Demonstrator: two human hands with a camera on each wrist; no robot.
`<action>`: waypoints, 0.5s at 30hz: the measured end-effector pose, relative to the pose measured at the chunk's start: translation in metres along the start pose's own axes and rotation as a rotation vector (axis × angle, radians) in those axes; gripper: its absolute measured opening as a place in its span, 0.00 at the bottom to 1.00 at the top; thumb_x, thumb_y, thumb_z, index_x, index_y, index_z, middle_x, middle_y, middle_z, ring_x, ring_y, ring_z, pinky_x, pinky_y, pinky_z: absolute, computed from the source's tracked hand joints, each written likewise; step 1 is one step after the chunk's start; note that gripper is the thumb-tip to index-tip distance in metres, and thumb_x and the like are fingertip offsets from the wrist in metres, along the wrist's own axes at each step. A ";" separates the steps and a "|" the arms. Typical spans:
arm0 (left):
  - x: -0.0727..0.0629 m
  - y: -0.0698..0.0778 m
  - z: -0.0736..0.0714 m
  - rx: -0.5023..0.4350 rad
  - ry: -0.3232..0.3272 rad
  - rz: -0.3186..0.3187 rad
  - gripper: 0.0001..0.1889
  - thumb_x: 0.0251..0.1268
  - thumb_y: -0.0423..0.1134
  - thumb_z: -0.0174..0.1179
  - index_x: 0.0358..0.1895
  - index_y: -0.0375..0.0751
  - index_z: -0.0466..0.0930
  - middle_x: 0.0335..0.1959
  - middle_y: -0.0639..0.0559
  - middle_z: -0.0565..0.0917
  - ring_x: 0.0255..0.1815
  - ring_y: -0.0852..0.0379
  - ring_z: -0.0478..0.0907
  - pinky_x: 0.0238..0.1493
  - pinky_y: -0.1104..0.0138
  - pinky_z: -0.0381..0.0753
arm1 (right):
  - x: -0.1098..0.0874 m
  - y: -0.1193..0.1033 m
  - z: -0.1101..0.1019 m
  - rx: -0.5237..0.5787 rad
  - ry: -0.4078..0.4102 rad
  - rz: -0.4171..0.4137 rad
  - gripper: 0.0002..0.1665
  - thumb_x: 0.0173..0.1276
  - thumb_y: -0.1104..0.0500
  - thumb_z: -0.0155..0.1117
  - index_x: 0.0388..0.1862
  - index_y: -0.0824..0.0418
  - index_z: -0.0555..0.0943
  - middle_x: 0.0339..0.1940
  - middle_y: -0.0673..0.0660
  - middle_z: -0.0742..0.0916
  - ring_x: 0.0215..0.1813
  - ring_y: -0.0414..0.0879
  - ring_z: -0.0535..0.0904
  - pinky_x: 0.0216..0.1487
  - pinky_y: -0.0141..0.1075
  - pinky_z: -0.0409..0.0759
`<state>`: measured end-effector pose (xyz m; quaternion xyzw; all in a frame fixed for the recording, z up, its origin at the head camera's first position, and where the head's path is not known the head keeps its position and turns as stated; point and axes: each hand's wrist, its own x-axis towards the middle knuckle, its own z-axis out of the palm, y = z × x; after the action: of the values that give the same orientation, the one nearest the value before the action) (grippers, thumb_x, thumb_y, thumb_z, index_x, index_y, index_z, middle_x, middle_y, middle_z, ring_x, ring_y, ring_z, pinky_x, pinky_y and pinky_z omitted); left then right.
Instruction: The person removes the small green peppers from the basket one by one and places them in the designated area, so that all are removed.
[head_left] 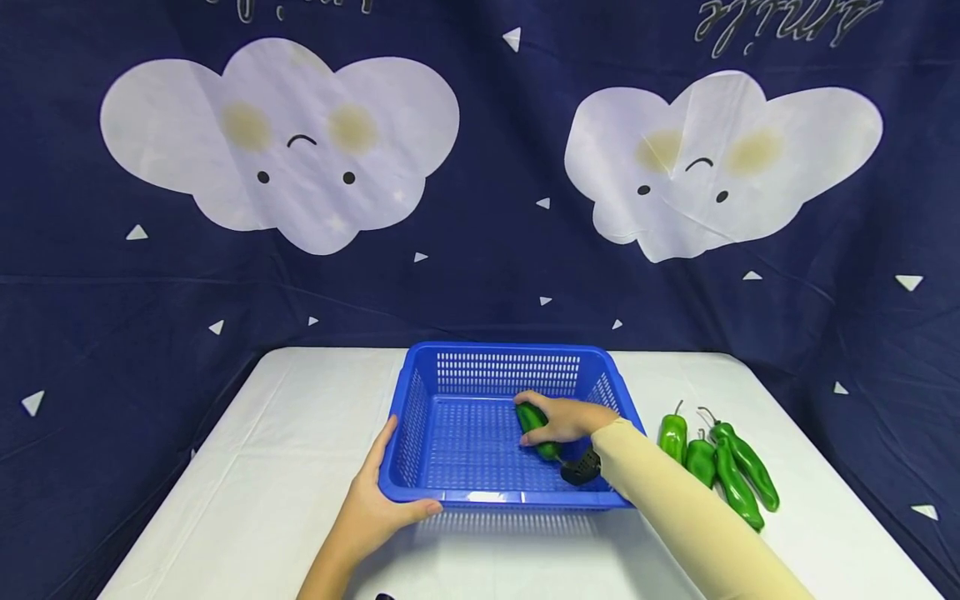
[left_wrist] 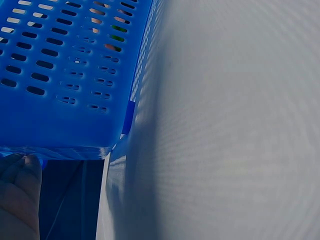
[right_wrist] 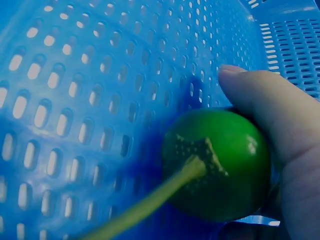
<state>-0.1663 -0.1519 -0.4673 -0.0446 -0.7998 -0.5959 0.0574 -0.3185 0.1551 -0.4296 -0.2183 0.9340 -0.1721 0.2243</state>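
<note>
A blue plastic basket (head_left: pixel 491 497) with slotted walls stands at the middle of the white table. My left hand (head_left: pixel 372 510) holds its near left corner, thumb along the front rim and fingers against the left side; part of that hand shows at the rim in the left wrist view. Inside the basket, right of its middle, my right hand (head_left: pixel 564 419) grips a green pepper (head_left: pixel 531 418) between thumb and fingers. The right wrist view shows the pepper's stem end (right_wrist: pixel 200 165) close up, just over the slotted floor (right_wrist: pixel 75 90). Whether it touches the floor I cannot tell.
Several more green peppers (head_left: pixel 738 492) lie on the white table (head_left: pixel 300 433) to the right of the basket, beside my right sleeve (head_left: pixel 675 508). A dark blue cloth (head_left: pixel 495 275) with cloud prints hangs behind the table. A black device (head_left: pixel 581 468) sits at my right wrist.
</note>
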 end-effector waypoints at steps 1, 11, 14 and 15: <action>0.000 0.000 0.000 0.004 0.000 0.002 0.67 0.35 0.40 0.84 0.81 0.58 0.45 0.80 0.39 0.55 0.77 0.35 0.57 0.72 0.39 0.61 | 0.001 0.000 0.001 -0.002 -0.002 0.005 0.43 0.62 0.39 0.70 0.73 0.41 0.62 0.42 0.54 0.79 0.43 0.48 0.77 0.47 0.45 0.78; -0.002 0.003 0.000 -0.002 0.003 -0.005 0.67 0.35 0.40 0.84 0.80 0.59 0.45 0.80 0.40 0.55 0.78 0.36 0.56 0.73 0.38 0.59 | -0.001 -0.004 0.002 0.007 -0.074 0.074 0.54 0.51 0.34 0.75 0.74 0.38 0.60 0.47 0.53 0.79 0.48 0.49 0.76 0.54 0.50 0.76; -0.002 0.002 0.000 0.000 0.006 -0.005 0.67 0.35 0.40 0.84 0.80 0.59 0.45 0.80 0.40 0.54 0.78 0.35 0.56 0.73 0.37 0.59 | 0.000 -0.003 0.003 0.020 -0.082 0.090 0.54 0.51 0.34 0.76 0.74 0.37 0.60 0.47 0.53 0.79 0.47 0.49 0.76 0.53 0.49 0.75; -0.001 0.002 0.001 -0.001 0.006 -0.008 0.67 0.34 0.41 0.84 0.80 0.59 0.45 0.80 0.40 0.54 0.78 0.35 0.56 0.73 0.37 0.59 | 0.000 -0.003 0.003 0.024 -0.083 0.091 0.54 0.51 0.34 0.76 0.74 0.37 0.60 0.47 0.53 0.79 0.47 0.49 0.76 0.52 0.49 0.76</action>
<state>-0.1646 -0.1509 -0.4660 -0.0397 -0.7995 -0.5965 0.0576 -0.3160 0.1517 -0.4309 -0.1797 0.9308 -0.1635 0.2731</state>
